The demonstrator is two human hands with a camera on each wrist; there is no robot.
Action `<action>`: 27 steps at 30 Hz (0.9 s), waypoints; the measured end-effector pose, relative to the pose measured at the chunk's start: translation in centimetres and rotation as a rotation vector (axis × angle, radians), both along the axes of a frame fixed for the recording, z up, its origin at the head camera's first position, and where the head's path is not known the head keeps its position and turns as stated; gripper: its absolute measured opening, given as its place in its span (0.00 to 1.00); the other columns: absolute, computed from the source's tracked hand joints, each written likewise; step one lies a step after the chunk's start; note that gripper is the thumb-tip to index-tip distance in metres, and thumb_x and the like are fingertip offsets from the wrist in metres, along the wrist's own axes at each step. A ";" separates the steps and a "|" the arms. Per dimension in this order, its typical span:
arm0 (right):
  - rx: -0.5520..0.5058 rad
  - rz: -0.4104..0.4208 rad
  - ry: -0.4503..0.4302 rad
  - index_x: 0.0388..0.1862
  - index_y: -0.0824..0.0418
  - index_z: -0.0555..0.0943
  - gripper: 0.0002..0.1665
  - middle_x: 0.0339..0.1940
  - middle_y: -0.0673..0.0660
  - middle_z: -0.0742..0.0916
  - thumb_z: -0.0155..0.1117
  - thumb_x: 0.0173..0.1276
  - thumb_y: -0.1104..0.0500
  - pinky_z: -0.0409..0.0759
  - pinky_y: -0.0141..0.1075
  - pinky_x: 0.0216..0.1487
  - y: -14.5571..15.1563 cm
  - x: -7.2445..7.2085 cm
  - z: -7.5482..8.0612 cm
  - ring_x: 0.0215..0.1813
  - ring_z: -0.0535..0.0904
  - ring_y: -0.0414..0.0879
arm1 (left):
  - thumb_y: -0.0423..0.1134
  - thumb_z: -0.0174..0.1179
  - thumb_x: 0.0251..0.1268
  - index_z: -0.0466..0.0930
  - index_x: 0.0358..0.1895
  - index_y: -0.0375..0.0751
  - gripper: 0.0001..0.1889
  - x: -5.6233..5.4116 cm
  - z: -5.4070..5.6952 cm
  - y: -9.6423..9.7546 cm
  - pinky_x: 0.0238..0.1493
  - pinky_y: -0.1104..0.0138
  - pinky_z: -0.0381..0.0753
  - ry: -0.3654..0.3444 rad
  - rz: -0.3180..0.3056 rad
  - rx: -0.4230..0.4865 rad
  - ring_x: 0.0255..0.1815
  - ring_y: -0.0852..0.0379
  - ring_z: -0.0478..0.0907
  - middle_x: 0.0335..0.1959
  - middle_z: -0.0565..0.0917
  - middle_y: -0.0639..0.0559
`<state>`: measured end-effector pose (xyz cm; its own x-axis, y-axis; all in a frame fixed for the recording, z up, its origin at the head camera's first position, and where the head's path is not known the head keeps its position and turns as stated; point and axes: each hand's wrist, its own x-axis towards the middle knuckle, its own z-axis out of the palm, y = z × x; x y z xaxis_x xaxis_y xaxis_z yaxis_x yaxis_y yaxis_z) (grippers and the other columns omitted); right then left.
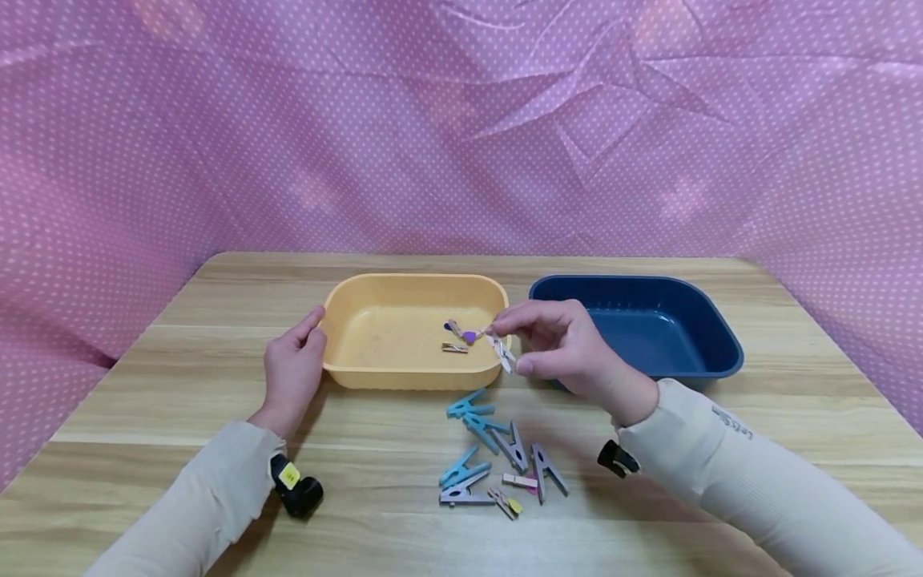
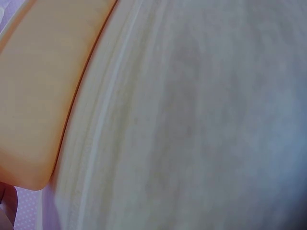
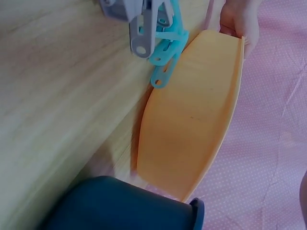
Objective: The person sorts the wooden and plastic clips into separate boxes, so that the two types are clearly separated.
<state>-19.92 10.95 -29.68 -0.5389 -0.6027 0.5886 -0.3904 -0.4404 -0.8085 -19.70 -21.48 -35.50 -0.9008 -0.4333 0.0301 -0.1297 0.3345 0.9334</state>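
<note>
My left hand grips the left rim of a yellow plastic tub. Over the tub's right end, my right hand pinches a small clothespin with a whitish piece on it. Inside the tub, towards the right, lie a few little wooden clothespins, one with a purple decoration. In front of the tub are larger blue clothespins and grey clothespins. Two small wooden ones lie among them, one with a yellow decoration. The right wrist view shows neither the right fingers' grip nor the held clothespin.
A dark blue tub stands to the right of the yellow one, partly behind my right hand. Both are on a wooden table. A pink dotted cloth hangs behind the table and at its sides.
</note>
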 end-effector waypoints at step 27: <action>0.020 -0.802 -0.266 0.50 0.68 0.80 0.22 0.46 0.55 0.85 0.69 0.55 0.64 0.81 0.30 0.48 -3.5 -0.6 1.1 0.52 0.77 0.51 | 0.41 0.44 0.69 0.68 0.63 0.51 0.20 -0.2 0.1 0.0 0.61 0.68 0.69 -0.001 0.005 0.010 0.66 0.63 0.63 0.65 0.67 0.61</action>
